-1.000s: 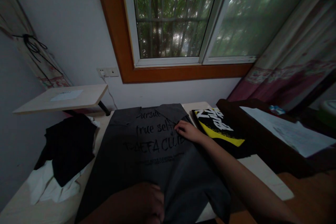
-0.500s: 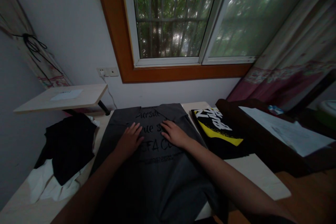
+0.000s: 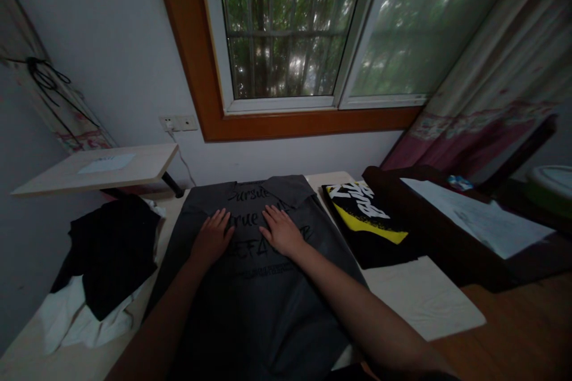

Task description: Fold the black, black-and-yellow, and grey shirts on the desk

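Observation:
A dark grey T-shirt (image 3: 263, 303) with black lettering lies spread over the table in front of me. My left hand (image 3: 212, 238) rests flat on its printed chest, left of the lettering, fingers stretched out. On the right part of the print lies my right hand (image 3: 281, 231), palm down with fingers apart. Neither hand grips the cloth. The sleeves look folded inward near the collar at the far end. To the right of the shirt is a folded black garment (image 3: 366, 214) with yellow and white print.
At left, a black garment (image 3: 111, 250) lies on white cloth (image 3: 67, 315), beside a small raised shelf (image 3: 102, 166) with paper on it. Bare tabletop (image 3: 424, 297) shows at right. Beyond it stands a dark brown surface (image 3: 402, 178) bearing a white sheet (image 3: 473, 214).
Both hands have shifted slightly left in view, and so has the whole scene. The shirt's right side near me, bunched earlier, now lies smoother. Both hands stay flat on the cloth.

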Motion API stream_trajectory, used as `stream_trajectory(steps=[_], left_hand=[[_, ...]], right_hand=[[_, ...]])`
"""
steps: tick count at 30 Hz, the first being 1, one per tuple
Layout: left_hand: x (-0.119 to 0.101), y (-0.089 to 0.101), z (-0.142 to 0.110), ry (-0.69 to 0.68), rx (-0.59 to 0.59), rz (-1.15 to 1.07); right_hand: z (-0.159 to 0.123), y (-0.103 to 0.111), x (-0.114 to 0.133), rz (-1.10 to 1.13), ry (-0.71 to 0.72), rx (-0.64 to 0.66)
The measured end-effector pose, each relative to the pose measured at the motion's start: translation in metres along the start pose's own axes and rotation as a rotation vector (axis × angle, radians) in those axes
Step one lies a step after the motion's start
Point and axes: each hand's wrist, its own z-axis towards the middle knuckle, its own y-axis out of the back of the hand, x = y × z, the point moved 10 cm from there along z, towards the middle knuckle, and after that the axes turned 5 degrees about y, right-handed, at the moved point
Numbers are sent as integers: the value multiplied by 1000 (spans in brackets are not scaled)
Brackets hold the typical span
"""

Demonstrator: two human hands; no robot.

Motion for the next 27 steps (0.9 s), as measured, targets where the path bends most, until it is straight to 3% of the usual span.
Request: stream_trajectory(steps=[7, 10, 14, 18, 21, 24, 27], left_hand=[[19, 1, -16, -29, 38, -41], [26, 4, -23, -49, 28, -78], [44, 10, -30, 0, -12, -89], [56, 11, -33, 46, -50, -31], [53, 7, -33, 55, -44, 38], [47, 2, -33, 76, -27, 100], [42, 0, -35, 88, -25, 141]], right_hand=[[-50, 41, -82, -78, -175, -33], [-67, 54, -101, -100, -221, -64], [-75, 61, -108, -138, -238, -102], [-74, 60, -104, -206, -255, -89], [-70, 54, -91, -240, -285, -44], [-59, 40, -55, -206, -230, 16], [-39, 25, -3, -140, -101, 63]])
